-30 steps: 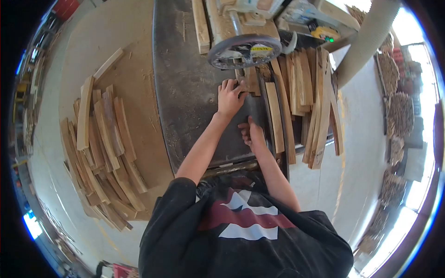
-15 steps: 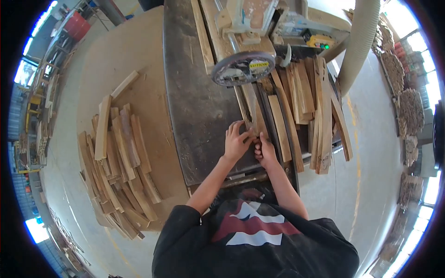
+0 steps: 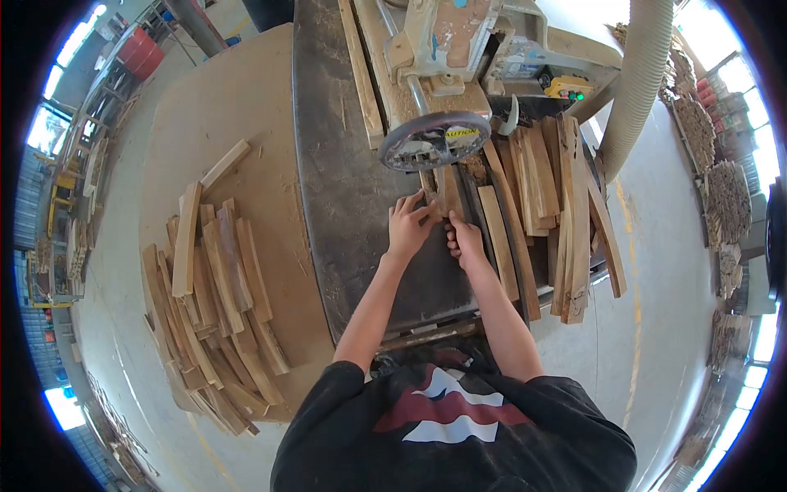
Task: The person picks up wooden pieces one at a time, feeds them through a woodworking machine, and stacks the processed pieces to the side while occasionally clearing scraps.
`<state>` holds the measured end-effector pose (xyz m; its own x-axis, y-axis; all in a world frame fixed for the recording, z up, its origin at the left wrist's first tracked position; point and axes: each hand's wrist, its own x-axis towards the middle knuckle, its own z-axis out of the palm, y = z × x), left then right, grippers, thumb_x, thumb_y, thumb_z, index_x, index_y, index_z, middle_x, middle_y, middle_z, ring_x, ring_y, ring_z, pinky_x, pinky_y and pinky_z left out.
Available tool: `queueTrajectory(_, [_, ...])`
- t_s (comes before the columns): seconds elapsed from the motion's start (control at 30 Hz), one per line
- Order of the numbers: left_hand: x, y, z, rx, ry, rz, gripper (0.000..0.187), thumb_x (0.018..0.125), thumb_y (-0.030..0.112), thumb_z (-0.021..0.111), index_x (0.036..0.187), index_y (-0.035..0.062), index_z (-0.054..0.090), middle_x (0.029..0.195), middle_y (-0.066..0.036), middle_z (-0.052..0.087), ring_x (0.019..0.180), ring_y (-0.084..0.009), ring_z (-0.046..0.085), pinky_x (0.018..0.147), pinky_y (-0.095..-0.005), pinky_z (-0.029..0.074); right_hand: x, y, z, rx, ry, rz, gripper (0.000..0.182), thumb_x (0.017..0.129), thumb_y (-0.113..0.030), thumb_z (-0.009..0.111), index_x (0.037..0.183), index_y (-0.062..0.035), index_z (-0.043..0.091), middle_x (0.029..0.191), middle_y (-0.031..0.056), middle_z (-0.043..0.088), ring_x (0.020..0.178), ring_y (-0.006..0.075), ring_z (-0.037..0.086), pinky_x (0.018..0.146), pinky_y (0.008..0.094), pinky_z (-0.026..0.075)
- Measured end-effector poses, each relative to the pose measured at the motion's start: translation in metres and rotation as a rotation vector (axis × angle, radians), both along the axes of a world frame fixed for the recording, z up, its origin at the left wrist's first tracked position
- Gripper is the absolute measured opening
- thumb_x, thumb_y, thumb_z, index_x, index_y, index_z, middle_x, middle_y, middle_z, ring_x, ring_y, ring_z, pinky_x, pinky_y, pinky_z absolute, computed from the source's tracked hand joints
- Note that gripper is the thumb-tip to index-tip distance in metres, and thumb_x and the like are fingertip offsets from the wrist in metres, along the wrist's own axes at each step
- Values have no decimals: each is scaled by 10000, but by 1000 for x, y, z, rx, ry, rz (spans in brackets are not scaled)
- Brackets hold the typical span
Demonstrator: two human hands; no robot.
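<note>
A wooden strip (image 3: pixel 448 193) lies lengthwise on the dark machine table (image 3: pixel 352 271), its far part hidden under the handwheel (image 3: pixel 434 141). My left hand (image 3: pixel 407 227) is at the strip's left side near its close end, thumb and forefinger pinched on the wood. At the right corner of that same end, my right hand (image 3: pixel 466 241) grips the strip, thumb on top and fingers curled beneath. A thinner piece along the strip's left side is partly covered by my left fingers. Just right of my hands lies a short loose board (image 3: pixel 498 238).
Several cut boards (image 3: pixel 571 221) are stacked on the right, beside a ribbed hose (image 3: pixel 643 82). To the left, a pile of curved wooden pieces (image 3: pixel 217 287) rests on a brown board (image 3: pixel 270 107). The machine body (image 3: pixel 455 37) stands ahead, with a yellow control box (image 3: pixel 568 87).
Both hands have moved forward with the wooden strip, and more of it is now under the handwheel. My arms are stretched farther out. The view has shifted slightly.
</note>
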<state>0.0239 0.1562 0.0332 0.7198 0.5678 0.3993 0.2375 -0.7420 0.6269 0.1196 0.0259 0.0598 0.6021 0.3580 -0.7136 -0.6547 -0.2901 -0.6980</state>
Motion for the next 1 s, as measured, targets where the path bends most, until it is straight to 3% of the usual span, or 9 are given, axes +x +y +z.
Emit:
queueTrajectory(0.2, [38,37,3,-37,-204,101,160,738,217,820,886,165,790,1029,-70,727,958,-299,649,813,-454,455,32,56,-1,39,-69,-33,413,984,-483,662,807,-118,582,606,-37,496,424,86,403,366,267,249])
queueTrajectory(0.43, [20,37,9,-595,-544,371,244,752,150,839,952,42,751,912,-125,715,976,-332,664,817,-439,536,39,77,13,-1,-396,258,380,994,-442,664,909,-73,636,628,-6,526,445,90,447,387,278,297])
queueTrajectory(0.53, [-75,67,12,-205,-404,174,200,765,146,819,904,38,725,927,-144,688,949,-363,636,856,-463,514,24,60,-9,76,-581,442,317,996,-351,682,938,-41,653,639,4,533,488,83,463,420,263,333])
queueTrajectory(0.6, [-146,86,7,-184,-335,340,186,750,129,798,892,46,711,914,-136,676,947,-365,626,864,-469,505,4,36,-20,91,-878,529,317,1007,-310,670,955,3,667,655,19,548,537,99,494,469,283,389])
queueTrajectory(0.7, [-262,109,44,273,-266,666,146,707,81,734,848,77,697,953,-124,676,950,-329,630,814,-460,508,-31,6,-29,52,-1180,564,338,1030,-284,637,979,47,684,728,76,634,633,166,590,582,337,486])
queueTrajectory(0.73, [-296,110,55,258,-286,766,133,718,90,716,850,91,702,954,-119,683,965,-327,628,855,-473,492,-40,-3,-33,38,-1297,480,337,1034,-283,631,988,46,688,772,104,667,658,191,617,612,342,505])
queueTrajectory(0.77, [-327,111,65,437,-49,949,161,724,118,718,882,92,713,1037,-120,678,1058,-337,604,933,-502,459,-51,-10,-30,21,-1413,375,336,1037,-282,626,997,44,693,816,131,699,683,216,644,643,347,524])
queueTrajectory(0.87, [-397,119,78,461,36,1294,305,794,180,783,1089,115,744,1301,-150,611,1229,-363,529,1053,-519,417,-53,-16,-30,8,-1354,398,341,1047,-279,602,1055,52,686,914,177,714,755,266,660,675,385,532])
queueTrajectory(1.0, [-439,166,115,435,128,1286,511,773,275,838,1247,135,708,1431,-156,534,1317,-385,469,1072,-524,409,-48,-10,-32,-10,-1328,388,333,1048,-269,600,1061,53,682,893,174,705,751,267,656,689,378,526])
